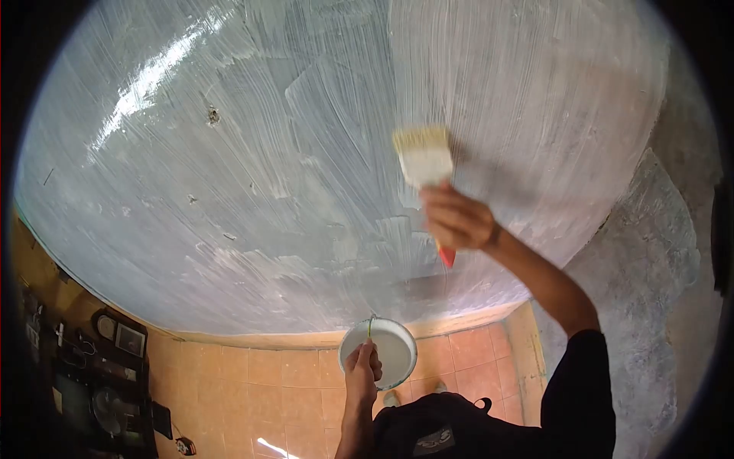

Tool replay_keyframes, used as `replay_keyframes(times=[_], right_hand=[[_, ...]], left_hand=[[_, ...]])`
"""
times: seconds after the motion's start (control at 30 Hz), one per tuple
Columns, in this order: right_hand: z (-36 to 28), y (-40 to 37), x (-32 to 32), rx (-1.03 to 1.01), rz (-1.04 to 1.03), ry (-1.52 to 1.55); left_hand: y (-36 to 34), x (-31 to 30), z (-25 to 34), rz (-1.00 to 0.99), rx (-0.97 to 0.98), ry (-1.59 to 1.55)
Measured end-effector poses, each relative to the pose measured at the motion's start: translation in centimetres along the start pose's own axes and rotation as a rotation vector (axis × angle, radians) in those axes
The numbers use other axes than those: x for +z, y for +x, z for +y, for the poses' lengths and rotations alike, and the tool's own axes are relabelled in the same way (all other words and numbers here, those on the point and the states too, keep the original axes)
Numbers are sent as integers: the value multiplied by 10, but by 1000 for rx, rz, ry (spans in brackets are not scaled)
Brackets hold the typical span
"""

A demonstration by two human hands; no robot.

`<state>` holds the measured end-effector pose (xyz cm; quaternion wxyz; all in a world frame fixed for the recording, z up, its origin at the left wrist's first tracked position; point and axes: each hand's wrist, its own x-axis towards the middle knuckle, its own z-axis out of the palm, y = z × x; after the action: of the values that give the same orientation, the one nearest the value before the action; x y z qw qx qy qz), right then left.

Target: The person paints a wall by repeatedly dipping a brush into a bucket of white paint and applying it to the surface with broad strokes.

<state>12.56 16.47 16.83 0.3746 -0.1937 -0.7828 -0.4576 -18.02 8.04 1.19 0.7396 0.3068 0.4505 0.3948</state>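
Observation:
My right hand [457, 217] is wrapped round the handle of a wide paintbrush [427, 162], its red handle end showing below the fist. The pale bristles point up at the wall [336, 153], which carries streaky white brush strokes over grey. Low in front of my body, my left hand [363, 364] is closed on the handle of a bucket [397, 353] with whitish liquid in it. The bucket hangs over the tiled floor, near the foot of the wall.
Orange tiles [252, 375] cover the floor. At the lower left stands dark furniture [115, 382] with several small items on it. To the right, past the wall's edge, is a rough grey surface [634, 252]. A small hole [212, 115] marks the wall.

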Motion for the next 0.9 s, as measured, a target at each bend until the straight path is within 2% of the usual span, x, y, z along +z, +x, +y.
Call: replay_keyframes(times=[0.2, 0.47, 0.5, 0.57, 0.6, 0.67, 0.77, 0.9], right_hand=[[-106, -114, 22, 158, -118, 138], [-137, -119, 7, 450, -210, 368], [-136, -120, 7, 446, -207, 364], [-134, -122, 5, 612, -239, 431], [-127, -118, 4, 605, -239, 431], [-99, -101, -1, 673, -157, 437], [-51, -48, -21, 778, -71, 479], [17, 33, -53, 741, 48, 473]], left_hand=[[-5, -8, -6, 5, -23, 16], [-7, -12, -14, 1, -33, 42], [-7, -12, -13, -2, -28, 42], [-10, -11, -12, 10, -30, 18], [-10, -12, -12, 9, -25, 14], [-10, -13, -14, 36, -34, 24], [-9, -16, -16, 13, -35, 19], [-8, -16, -21, 9, -34, -24]])
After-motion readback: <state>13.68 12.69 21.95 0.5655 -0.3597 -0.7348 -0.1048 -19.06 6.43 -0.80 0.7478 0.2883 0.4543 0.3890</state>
